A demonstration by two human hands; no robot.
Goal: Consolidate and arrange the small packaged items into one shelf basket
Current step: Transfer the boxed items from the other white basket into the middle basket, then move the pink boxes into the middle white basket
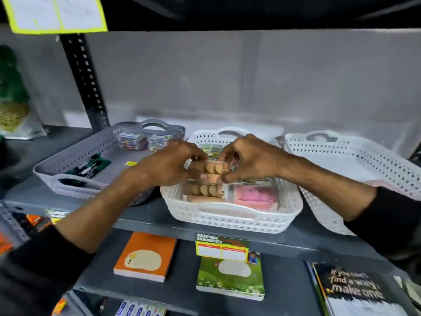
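A white perforated basket (230, 218) stands mid-shelf. It holds clear packs of tan wooden discs (206, 190), a pink pack (254, 196) and small yellow-green packs (210, 148) at the back. My left hand (166, 166) and my right hand (249, 159) meet over this basket. Both pinch one clear pack of tan discs (213, 168), held just above the others. To the left, a grey basket (75, 153) holds clear bags of colourful items (133, 139), dark green packets (90, 165) and a small yellow piece (130, 163).
Another white basket (364, 160) stands to the right, tilted toward me. A black slotted upright (85, 80) rises behind the grey basket. On the lower shelf lie an orange notebook (145, 256), a green book (230, 277) and a black book (355, 290). A price tag (222, 246) hangs from the shelf edge.
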